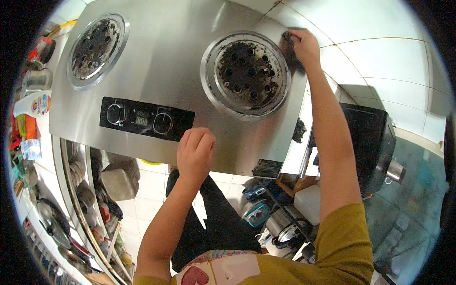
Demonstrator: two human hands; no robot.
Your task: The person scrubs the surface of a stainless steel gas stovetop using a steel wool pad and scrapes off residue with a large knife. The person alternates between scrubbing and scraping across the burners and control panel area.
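Observation:
My right hand (pixel 307 49) pinches a dark scouring pad (pixel 286 36) at the far right corner of a stainless steel gas cooktop (pixel 160 46). Dark smears lie on the steel below that hand. Beside it is the right burner base (pixel 245 76), a round perforated plate with heavy black grime. My left hand (pixel 196 151) is curled at the cooktop's front edge, just below the black control panel (pixel 146 119) with its two knobs; I see nothing in it. The left burner base (pixel 97 51) is grimy too.
A black oven-like appliance (pixel 367 142) stands at the right. Dark scrubber-like material (pixel 299 130) lies on the white counter. A spray bottle (pixel 32 103) is at the left. Below are a metal pot (pixel 283 222), a plastic container (pixel 120 181) and shelves of kitchenware. White tiles (pixel 374 57) rise behind.

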